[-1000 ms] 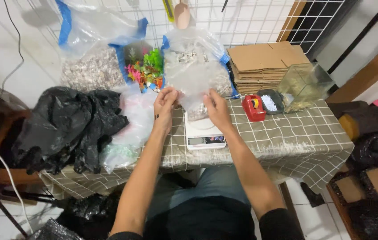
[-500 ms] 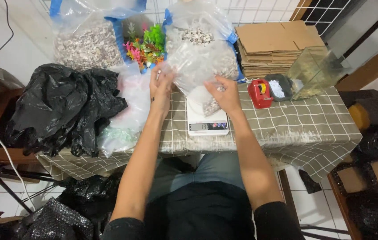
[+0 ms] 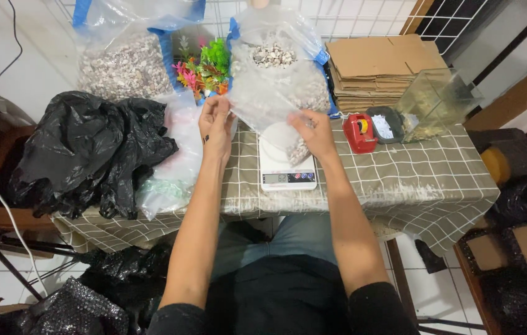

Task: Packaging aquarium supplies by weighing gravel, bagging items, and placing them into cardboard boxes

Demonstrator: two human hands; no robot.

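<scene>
A small clear plastic bag (image 3: 269,105) with a little pale gravel at its bottom hangs over a white digital scale (image 3: 285,170) on the checked tablecloth. My left hand (image 3: 215,126) pinches the bag's left top edge. My right hand (image 3: 313,132) grips its right edge. The gravel end of the bag rests on the scale's platform. Directly behind it stands a large open clear sack of gravel (image 3: 279,68).
A second gravel sack (image 3: 124,65) and bright plastic plants (image 3: 204,65) stand at the back. Black plastic bags (image 3: 86,152) lie on the left. Stacked flat cardboard (image 3: 378,68), a red tape dispenser (image 3: 359,132) and a small glass tank (image 3: 434,102) sit right.
The view has shifted down and closer. Both hands have come nearer to me, with the small bag lowered onto the scale.
</scene>
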